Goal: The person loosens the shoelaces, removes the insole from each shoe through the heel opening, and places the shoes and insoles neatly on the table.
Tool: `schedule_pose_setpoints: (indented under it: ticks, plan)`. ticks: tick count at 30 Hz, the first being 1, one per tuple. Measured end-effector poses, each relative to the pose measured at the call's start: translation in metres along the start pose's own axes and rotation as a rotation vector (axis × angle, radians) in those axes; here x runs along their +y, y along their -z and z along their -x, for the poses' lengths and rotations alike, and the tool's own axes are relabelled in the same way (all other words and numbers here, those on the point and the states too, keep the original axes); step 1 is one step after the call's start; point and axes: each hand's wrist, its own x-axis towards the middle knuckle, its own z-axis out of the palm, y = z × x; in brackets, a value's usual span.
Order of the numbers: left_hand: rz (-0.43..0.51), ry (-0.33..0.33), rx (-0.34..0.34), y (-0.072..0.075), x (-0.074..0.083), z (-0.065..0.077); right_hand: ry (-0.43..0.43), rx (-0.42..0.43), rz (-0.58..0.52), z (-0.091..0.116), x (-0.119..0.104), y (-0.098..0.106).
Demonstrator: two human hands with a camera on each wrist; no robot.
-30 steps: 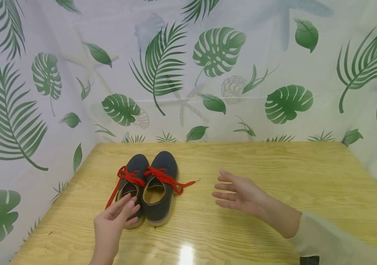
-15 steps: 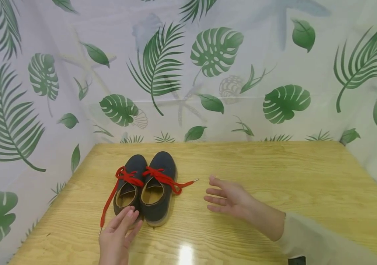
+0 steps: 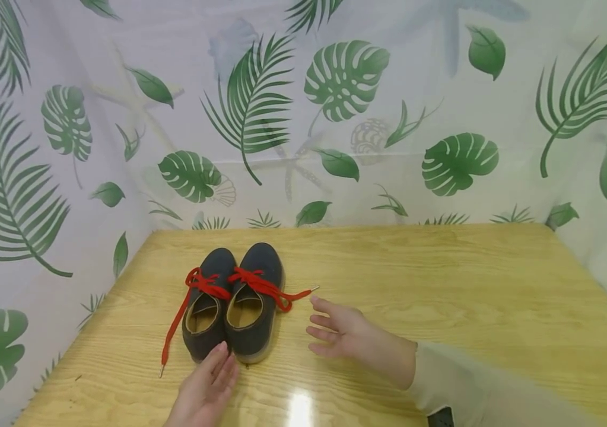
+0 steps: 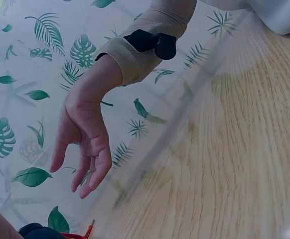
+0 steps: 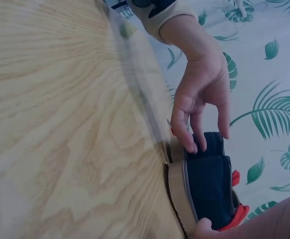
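Note:
A pair of dark navy shoes stands side by side on the wooden table, toes away from me: the left shoe (image 3: 200,344) and the right shoe (image 3: 254,343). Red laces (image 3: 268,288) are tied across both, with one loose end trailing to each side. At the heels is my left hand (image 3: 203,388), fingers extended, its fingertips overlapping the heel area. In the right wrist view that left hand (image 5: 205,82) hangs over the shoes (image 5: 208,184). My right hand (image 3: 342,333) hovers right of the pair, fingers spread near the lace tip, holding nothing; the left wrist view shows this right hand (image 4: 87,124) too.
The wooden table (image 3: 442,284) extends to the right of the shoes. A white cloth with green leaf prints (image 3: 388,196) hangs behind it and along both sides. A sleeve with a black strap (image 3: 440,417) covers my right forearm.
My left hand has moved from over the left shoe's opening down and right to the heels. My right hand has come left, closer to the shoes. The shoes stay put.

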Motion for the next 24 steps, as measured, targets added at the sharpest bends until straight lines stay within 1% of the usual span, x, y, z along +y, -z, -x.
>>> schedule_pose_setpoints:
  ticks: [4, 6, 9, 11, 19, 21, 24]
  plan:
    - [0.026, 0.03, 0.024, -0.002, -0.001, -0.002, -0.007, -0.009, 0.03, -0.006, 0.01, -0.013]
    - [0.039, 0.044, 0.024, -0.004, 0.001, -0.002, -0.008, -0.018, 0.042, -0.009, 0.014, -0.018]
    - [0.06, 0.05, 0.033, -0.006, 0.002, -0.003, -0.011, -0.026, 0.063, -0.012, 0.02, -0.026]
    - [0.056, 0.055, 0.034, -0.009, 0.004, -0.002, -0.011, -0.024, 0.071, -0.014, 0.024, -0.029]
    - [0.036, 0.082, 0.045, -0.021, 0.009, -0.005, 0.006, 0.036, 0.049, -0.026, 0.032, -0.044]
    - [0.05, 0.092, 0.049, -0.022, 0.009, -0.006, 0.02, 0.054, 0.046, -0.029, 0.033, -0.047]
    - [0.086, 0.119, 0.052, -0.025, 0.009, -0.006, 0.055, 0.051, 0.056, -0.032, 0.034, -0.052]
